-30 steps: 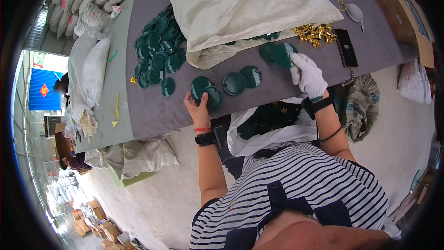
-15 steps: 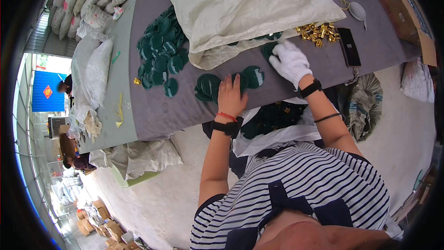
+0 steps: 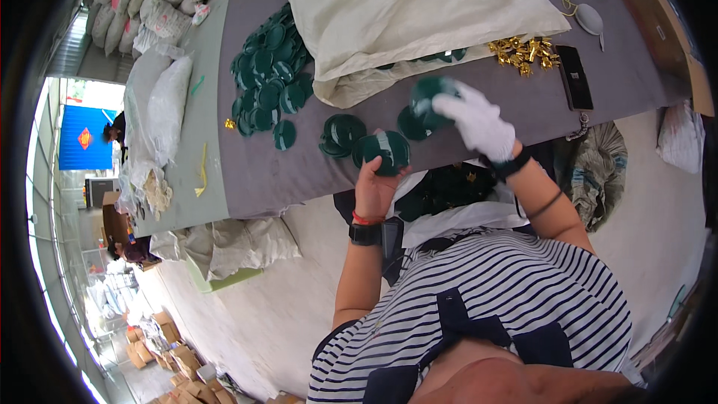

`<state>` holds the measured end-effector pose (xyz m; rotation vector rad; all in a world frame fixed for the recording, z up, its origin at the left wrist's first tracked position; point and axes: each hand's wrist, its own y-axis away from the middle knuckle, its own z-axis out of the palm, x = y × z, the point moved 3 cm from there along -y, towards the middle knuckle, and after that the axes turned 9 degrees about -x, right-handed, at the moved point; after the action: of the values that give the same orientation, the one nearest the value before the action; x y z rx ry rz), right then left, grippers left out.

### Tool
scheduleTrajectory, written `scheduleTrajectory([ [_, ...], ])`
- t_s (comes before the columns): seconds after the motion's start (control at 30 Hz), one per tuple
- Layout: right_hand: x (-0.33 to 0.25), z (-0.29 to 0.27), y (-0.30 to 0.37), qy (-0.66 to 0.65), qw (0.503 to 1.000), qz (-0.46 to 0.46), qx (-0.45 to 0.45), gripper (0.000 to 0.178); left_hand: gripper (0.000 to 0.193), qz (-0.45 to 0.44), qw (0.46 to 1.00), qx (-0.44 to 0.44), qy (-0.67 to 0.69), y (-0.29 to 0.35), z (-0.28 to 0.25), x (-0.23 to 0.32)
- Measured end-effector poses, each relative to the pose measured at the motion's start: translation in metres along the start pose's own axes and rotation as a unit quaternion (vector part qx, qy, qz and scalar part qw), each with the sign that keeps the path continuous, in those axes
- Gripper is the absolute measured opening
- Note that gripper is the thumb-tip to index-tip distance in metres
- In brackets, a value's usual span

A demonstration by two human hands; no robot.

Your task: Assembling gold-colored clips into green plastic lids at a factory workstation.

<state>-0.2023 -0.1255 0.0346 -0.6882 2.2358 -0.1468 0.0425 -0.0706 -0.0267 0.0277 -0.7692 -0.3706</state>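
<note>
My bare left hand (image 3: 376, 193) grips a dark green round disc (image 3: 389, 155) with a clear strip across it, raised at the table's near edge. Just left of it lies a small group of green discs (image 3: 340, 135). My right hand (image 3: 482, 126), in a white knitted glove, pinches another green disc (image 3: 431, 94), blurred by motion. Partly below that one, a further green disc (image 3: 411, 124) shows. A large heap of such discs (image 3: 269, 67) lies farther left. Shiny gold metal pieces (image 3: 523, 54) are piled beyond my right hand.
A big cream woven sack (image 3: 411, 15) covers the middle of the grey-covered table (image 3: 258, 172), with discs peeking from its edge. At right are a phone (image 3: 574, 78) and a cardboard box (image 3: 666, 22). An opened white bag of green discs (image 3: 441, 194) sits before me.
My left hand has turned up and lifted a disc off the table. My right hand has drawn away from the sack's edge, toward me, with a disc raised in it.
</note>
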Motion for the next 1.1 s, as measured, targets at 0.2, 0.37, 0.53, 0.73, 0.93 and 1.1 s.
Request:
scheduleTrajectory([
  [0.2,-0.057,0.078,0.041,-0.340,0.901,0.201,-0.180,0.043,0.049,-0.121,0.961,-0.067,0.240,0.039,0.010,-0.036],
  [0.37,-0.082,0.073,0.021,-0.219,0.937,0.223,-0.156,0.060,0.048,-0.140,0.965,-0.031,0.218,0.067,-0.016,-0.035],
  [0.53,-0.030,0.077,-0.022,0.280,0.941,0.121,-0.147,0.074,0.062,-0.043,0.945,-0.082,0.313,0.072,-0.016,-0.014],
  [0.73,-0.027,0.084,-0.036,0.282,0.944,0.098,-0.143,0.050,0.063,-0.014,0.927,-0.081,0.366,0.086,-0.048,-0.014],
  [0.93,0.006,0.062,-0.058,0.272,0.932,0.229,-0.067,0.032,0.065,0.001,0.931,-0.064,0.359,0.089,-0.063,-0.021],
  [1.1,-0.038,0.086,-0.055,-0.047,0.986,0.071,-0.146,0.034,0.072,0.013,0.918,-0.108,0.382,0.096,-0.056,-0.014],
])
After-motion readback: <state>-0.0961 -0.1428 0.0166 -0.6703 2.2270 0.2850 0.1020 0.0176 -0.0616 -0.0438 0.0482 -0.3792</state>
